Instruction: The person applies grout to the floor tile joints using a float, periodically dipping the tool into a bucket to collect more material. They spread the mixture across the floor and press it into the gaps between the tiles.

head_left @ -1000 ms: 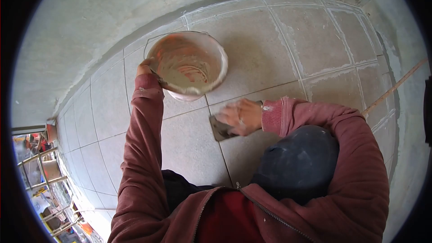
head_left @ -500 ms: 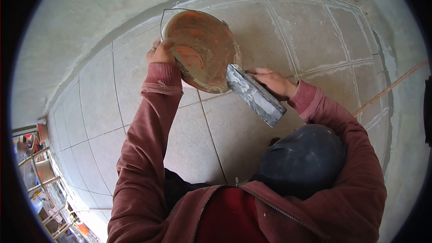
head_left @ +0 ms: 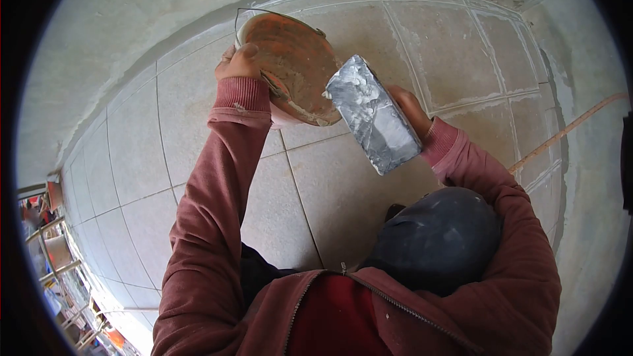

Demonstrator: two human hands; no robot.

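Observation:
My left hand [head_left: 239, 62] grips the rim of an orange bucket [head_left: 290, 66] smeared with grey grout and holds it tilted above the tiled floor [head_left: 198, 132]. My right hand [head_left: 410, 111] holds a rectangular grout float [head_left: 372, 113] with its grey, grout-smeared face turned up, one end at the bucket's lower rim. Most of my right hand is hidden behind the float. Both sleeves are dark red.
Grey square tiles with pale grout lines cover the floor up to a bare cement wall [head_left: 132, 20] at the top. A thin rod [head_left: 560, 135] lies at the right. My dark knee [head_left: 438, 240] is below the float. Scaffolding [head_left: 53, 257] shows at lower left.
My left hand lifted and tilted the bucket off the floor. My right hand raised the float from the tile to the bucket's rim and turned its smeared face upward.

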